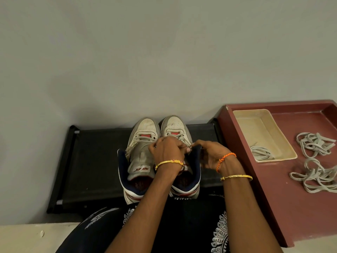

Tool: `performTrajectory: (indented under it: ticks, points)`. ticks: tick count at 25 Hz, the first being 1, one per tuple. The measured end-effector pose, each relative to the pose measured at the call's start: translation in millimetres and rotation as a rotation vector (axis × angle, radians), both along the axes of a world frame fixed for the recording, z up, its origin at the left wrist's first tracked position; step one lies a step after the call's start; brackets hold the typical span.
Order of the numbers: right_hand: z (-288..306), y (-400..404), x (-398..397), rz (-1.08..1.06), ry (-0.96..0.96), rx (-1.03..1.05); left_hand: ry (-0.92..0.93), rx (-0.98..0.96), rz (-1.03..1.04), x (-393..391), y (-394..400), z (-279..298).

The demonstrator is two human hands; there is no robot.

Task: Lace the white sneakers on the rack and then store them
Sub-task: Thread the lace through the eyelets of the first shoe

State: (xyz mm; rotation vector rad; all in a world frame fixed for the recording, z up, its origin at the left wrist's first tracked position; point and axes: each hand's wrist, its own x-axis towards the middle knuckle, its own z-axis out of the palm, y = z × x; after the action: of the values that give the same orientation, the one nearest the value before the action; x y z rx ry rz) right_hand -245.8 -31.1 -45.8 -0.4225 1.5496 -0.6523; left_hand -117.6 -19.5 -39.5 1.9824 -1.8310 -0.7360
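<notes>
Two white sneakers stand side by side on a black rack (94, 161), toes toward the wall. The left sneaker (141, 152) has a grey lace across its lower eyelets and its tongue up. Over the right sneaker (176, 126), my left hand (166, 150) pinches the lace at the eyelets, fingers curled. My right hand (209, 154) sits at the shoe's right collar, its fingers curled and pinching the lace end there. The hands hide most of the right shoe's upper lacing.
A dark red tray (273, 198) lies to the right, holding a cream plastic bin (262, 132) with one coiled lace (261, 152) and two loose lace bundles (317, 161) beside it. A grey wall rises directly behind the rack.
</notes>
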Motion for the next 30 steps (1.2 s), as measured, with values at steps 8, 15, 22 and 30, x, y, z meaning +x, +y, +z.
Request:
performTrajectory:
  ticks: [8,15,22,30]
  points:
    - [-10,9,-4,0.046,0.021,-0.170,-0.074,-0.043,0.016,3,2,-12]
    - [1,12,-11,-0.250,0.071,-0.392,-0.115,-0.095,0.095,6,10,-12]
    - [107,47,-55,-0.771,-0.471,-0.912,0.143,0.017,0.197,28,20,-17]
    - [-2,26,-3,0.101,0.483,-0.614,0.419,0.058,0.217,49,18,-14]
